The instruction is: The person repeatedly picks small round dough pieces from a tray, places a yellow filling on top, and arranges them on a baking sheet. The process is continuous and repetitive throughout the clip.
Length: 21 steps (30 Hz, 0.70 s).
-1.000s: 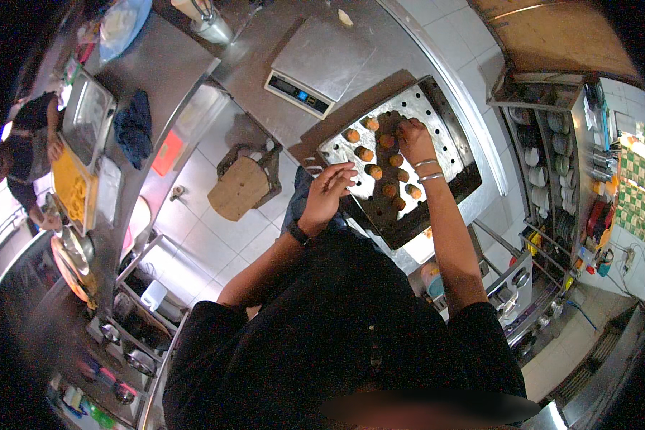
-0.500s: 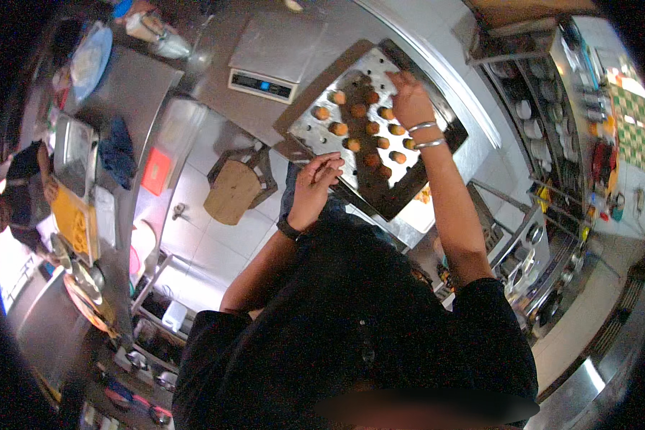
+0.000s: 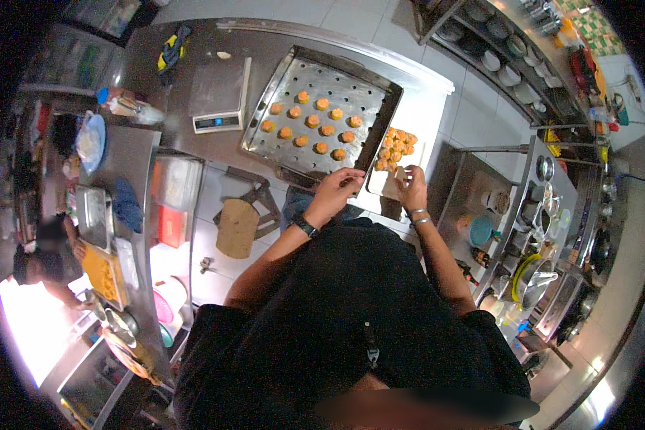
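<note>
A perforated metal baking tray (image 3: 279, 154) in a dark-edged pan lies ahead of me, with several small orange-brown dough pieces (image 3: 327, 130) in rows on it. My left hand (image 3: 335, 193) is beside the tray's near right corner; its fingers are bent together, and whatever they may hold is too small to make out. To the right, my right hand (image 3: 412, 190) is over the near end of a pale board (image 3: 384, 185), just below a heap of similar orange-brown pieces (image 3: 395, 148). Its fingers are curved and apart, with nothing visible between them.
A kitchen scale (image 3: 219, 115) stands left of the tray. A wooden-seated stool (image 3: 237, 228) is at the near left. Another person (image 3: 46, 251) is at the far left, by a tray of yellow food (image 3: 104, 276). Racks of dishes (image 3: 509, 75) stand at the right.
My right hand has come back from over the tray to the board on the right. My left hand stays near the tray's near edge. The view has turned, bringing the heap into sight.
</note>
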Tool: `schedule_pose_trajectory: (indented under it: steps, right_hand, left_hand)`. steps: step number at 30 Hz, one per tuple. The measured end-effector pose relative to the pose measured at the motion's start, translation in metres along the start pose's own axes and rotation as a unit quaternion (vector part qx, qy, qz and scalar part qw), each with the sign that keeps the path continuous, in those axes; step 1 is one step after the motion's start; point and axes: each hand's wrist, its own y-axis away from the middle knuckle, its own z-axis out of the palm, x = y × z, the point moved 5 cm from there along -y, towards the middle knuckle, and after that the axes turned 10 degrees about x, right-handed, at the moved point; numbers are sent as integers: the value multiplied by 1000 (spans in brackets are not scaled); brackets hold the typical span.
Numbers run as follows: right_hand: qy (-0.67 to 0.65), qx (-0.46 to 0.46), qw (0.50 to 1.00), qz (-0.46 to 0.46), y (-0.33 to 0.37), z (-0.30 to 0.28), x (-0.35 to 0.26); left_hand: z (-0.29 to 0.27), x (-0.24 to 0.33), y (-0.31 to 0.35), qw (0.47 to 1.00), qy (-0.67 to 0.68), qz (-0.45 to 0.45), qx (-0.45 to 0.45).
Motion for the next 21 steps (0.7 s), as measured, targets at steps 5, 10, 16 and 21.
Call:
schedule_pose_trajectory:
  steps: [5,10,16,21]
  right_hand:
    - [31,56,996,-59,-8,11,-42]
    - [29,66,994,-83,-10,20,-44]
    - [-1,46,996,-73,-11,18,-33]
    - [-10,5,994,-111,-15,12,-37]
  left_hand:
    - [18,-9,16,993,-113,12,-17]
    - [23,-7,29,996,-90,-3,-7]
    - [24,-11,28,995,-97,-11,8]
    - [47,-27,6,993,-111,7,-42]
